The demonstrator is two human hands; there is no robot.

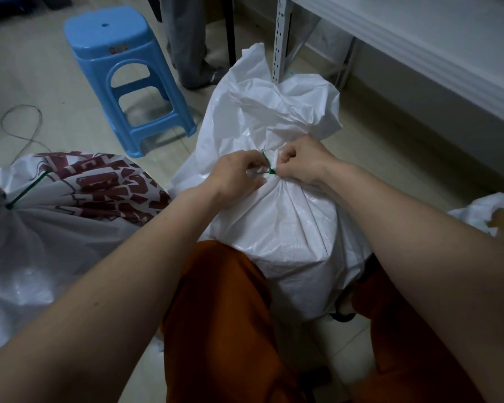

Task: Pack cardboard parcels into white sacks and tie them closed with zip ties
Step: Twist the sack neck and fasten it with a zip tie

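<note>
A full white sack (291, 228) stands between my knees, its neck gathered into a bunch. A green zip tie (269, 167) circles that neck. My left hand (236, 175) pinches the tie's tail on the left side of the neck. My right hand (301, 162) is curled tight against the neck on the right, gripping the tie's head end. The sack's loose top (274, 103) flares up behind both hands. No cardboard parcels show; the sack hides its contents.
A second sack (70, 205) with dark red print lies at my left, tied with a green zip tie (26, 191). A blue plastic stool (122, 71) stands beyond it. A white metal shelf (405, 39) runs along the right. Another person's legs (186, 48) stand behind.
</note>
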